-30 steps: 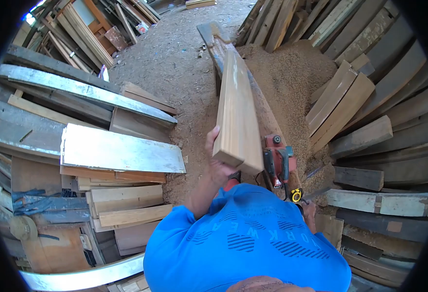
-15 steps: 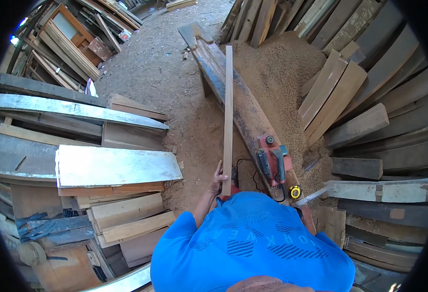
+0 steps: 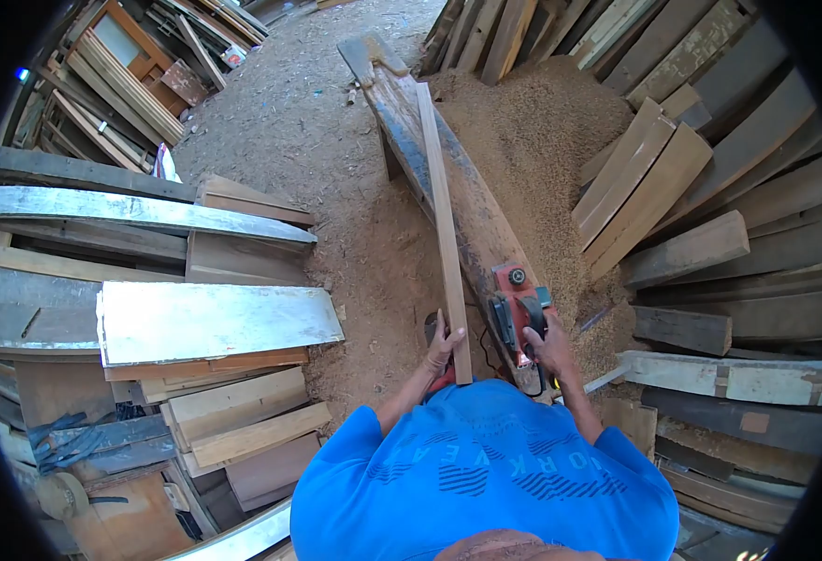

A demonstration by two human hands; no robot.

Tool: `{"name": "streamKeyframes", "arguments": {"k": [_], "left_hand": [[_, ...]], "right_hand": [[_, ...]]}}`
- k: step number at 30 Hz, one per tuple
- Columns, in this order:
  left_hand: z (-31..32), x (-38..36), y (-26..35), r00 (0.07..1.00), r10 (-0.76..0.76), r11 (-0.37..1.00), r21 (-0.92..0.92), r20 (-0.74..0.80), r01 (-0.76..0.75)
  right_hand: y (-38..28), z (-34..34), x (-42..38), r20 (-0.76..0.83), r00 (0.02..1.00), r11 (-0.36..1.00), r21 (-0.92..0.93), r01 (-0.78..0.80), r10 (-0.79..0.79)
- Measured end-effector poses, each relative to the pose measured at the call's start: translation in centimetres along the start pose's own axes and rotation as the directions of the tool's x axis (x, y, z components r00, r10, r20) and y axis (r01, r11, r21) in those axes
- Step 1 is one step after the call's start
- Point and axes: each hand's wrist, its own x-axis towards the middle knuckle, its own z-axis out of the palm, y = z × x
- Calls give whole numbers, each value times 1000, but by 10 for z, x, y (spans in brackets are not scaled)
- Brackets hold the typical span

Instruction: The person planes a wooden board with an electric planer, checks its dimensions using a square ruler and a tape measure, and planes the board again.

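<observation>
My left hand (image 3: pixel 443 344) grips a long narrow wooden strip (image 3: pixel 445 210) near its close end. The strip points away from me, its far end over the worn plank bench (image 3: pixel 475 206). On the near part of the bench sits a red electric planer (image 3: pixel 514 280) with a dark handle and a round knob on top. My right hand (image 3: pixel 551 344) is closed around the rear of the planer's handle. Beside my right wrist, a yellow tape measure (image 3: pixel 556 382) shows only in part.
Stacked boards rise on the left, topped by a white-painted board (image 3: pixel 219 323). On the right lean many thick planks (image 3: pixel 687 252). A heap of wood shavings (image 3: pixel 561 122) lies beyond the bench. The planer's cord (image 3: pixel 488 351) hangs by the bench's left edge.
My right hand has moved from near the tape measure up to the planer and taken its handle. The strip's near end has swung right, its far end slightly left.
</observation>
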Motion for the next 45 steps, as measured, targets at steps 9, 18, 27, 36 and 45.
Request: {"name": "streamKeyframes", "arguments": {"k": [9,18,27,36,45], "left_hand": [[17,57,44,961,275,904,348,-29,-249],[-27,53,86,977,166,941,318,-133,-116],[-132,9,129,1000,5,931,365,-11,0],[-144,-60,121,995,-92,959,274,44,77],[-145,-84,150,999,-54,952,301,-4,53]], "right_hand": [[130,-14,-64,-204,901,864,-268,-427,382],[247,49,-138,-116,803,670,-488,-559,585],[271,46,-144,-126,794,666,-477,-574,594],[300,-32,-74,-621,669,878,68,-473,408],[67,-76,194,-525,823,752,628,200,219]]}}
